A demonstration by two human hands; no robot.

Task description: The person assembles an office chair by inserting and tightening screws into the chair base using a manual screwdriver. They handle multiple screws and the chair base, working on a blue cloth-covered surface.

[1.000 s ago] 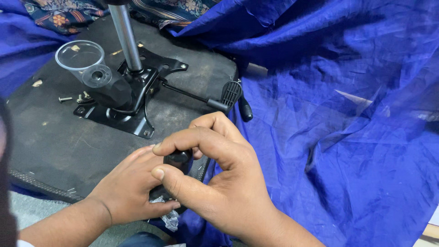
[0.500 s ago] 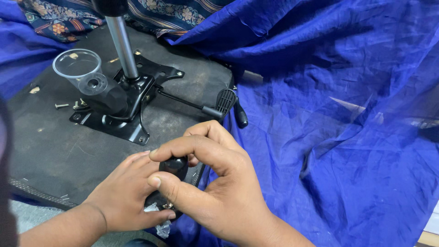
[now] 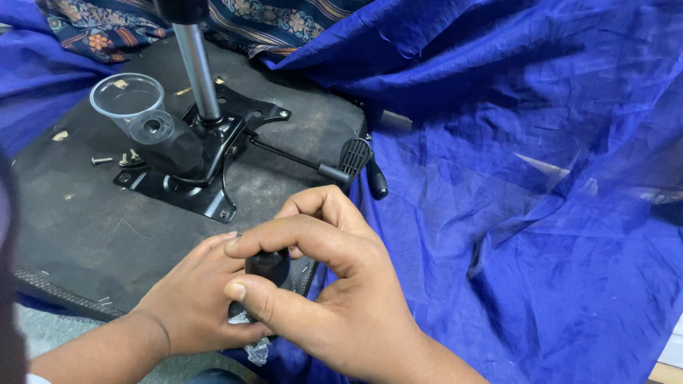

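Blue cloth (image 3: 533, 178) surrounds an upturned black seat base (image 3: 78, 235) bearing a metal mechanism plate (image 3: 213, 149) and clear plastic cup (image 3: 131, 103). At the seat's near edge, the right hand (image 3: 334, 299) curls its thumb and forefinger around a small black knob (image 3: 268, 264); the left hand (image 3: 196, 299) closes around it from below.

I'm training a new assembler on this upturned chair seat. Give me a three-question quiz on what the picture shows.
1. True or false: the clear plastic cup lies on its side on the seat underside.
2. What do the left hand and right hand hold between them?
A. a screwdriver
B. a small black knob
C. the metal column
3. What colour is the cloth spread to the right of the seat?

Key: 1 true; 2 B; 3 blue.
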